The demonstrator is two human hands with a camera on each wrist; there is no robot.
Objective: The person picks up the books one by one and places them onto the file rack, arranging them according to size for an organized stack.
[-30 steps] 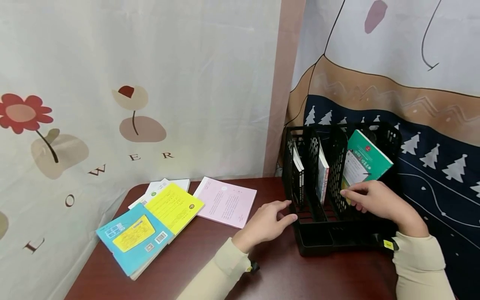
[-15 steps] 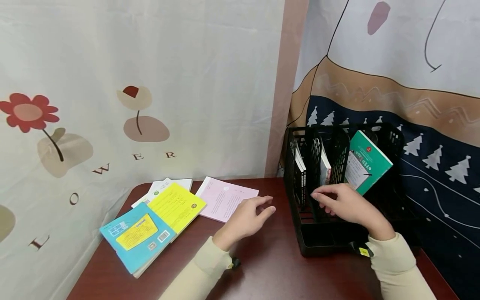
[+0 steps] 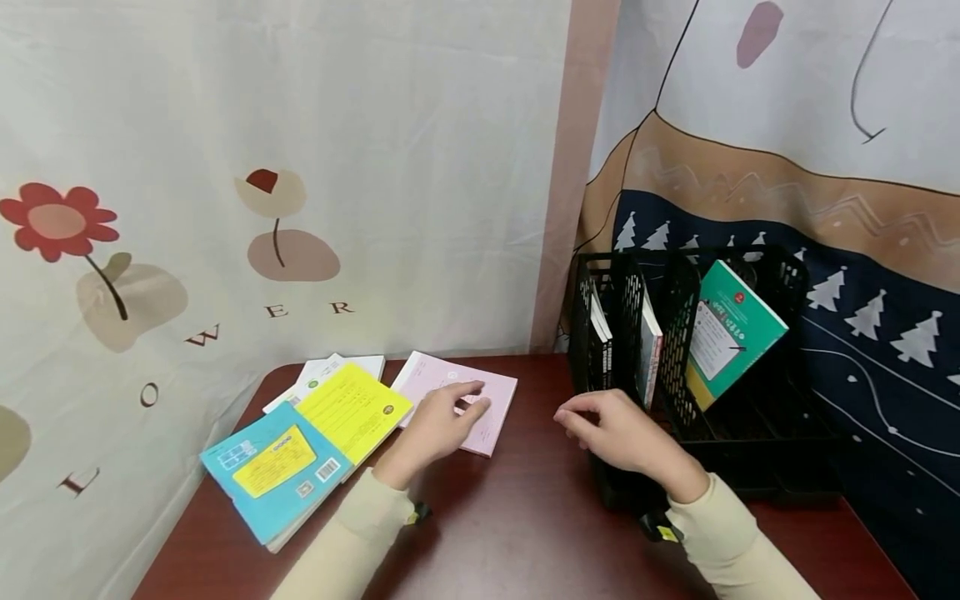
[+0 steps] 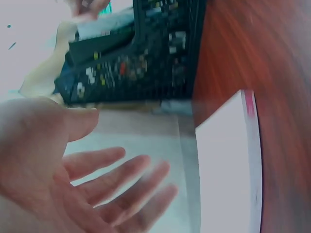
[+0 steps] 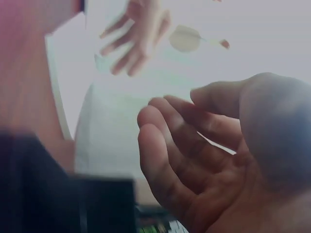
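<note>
Over the pink book (image 3: pixel 491 417) hovers my left hand (image 3: pixel 442 417), overlapping it in the head view. In the left wrist view that hand's fingers (image 4: pixel 131 182) are spread with nothing between them, beside the pale book (image 4: pixel 228 170). My right hand (image 3: pixel 626 433) hangs in front of the black book rack (image 3: pixel 678 333), its fingers loosely bent and holding nothing. A green book (image 3: pixel 738 325) leans tilted in the rack's right part. Two thinner books, one with a black spine (image 3: pixel 604 358) and one with a pale spine (image 3: pixel 649 350), stand in the left compartments.
A blue book (image 3: pixel 277 475) and a yellow book (image 3: pixel 356 412) overlap at the table's left, with white booklets (image 3: pixel 322 371) behind them. The dark red table (image 3: pixel 517 533) meets a printed curtain (image 3: pixel 420 208) at the back.
My right hand has left the green book and moved left, to the front of the rack. My left hand has moved left from the rack's edge to above the pink book.
</note>
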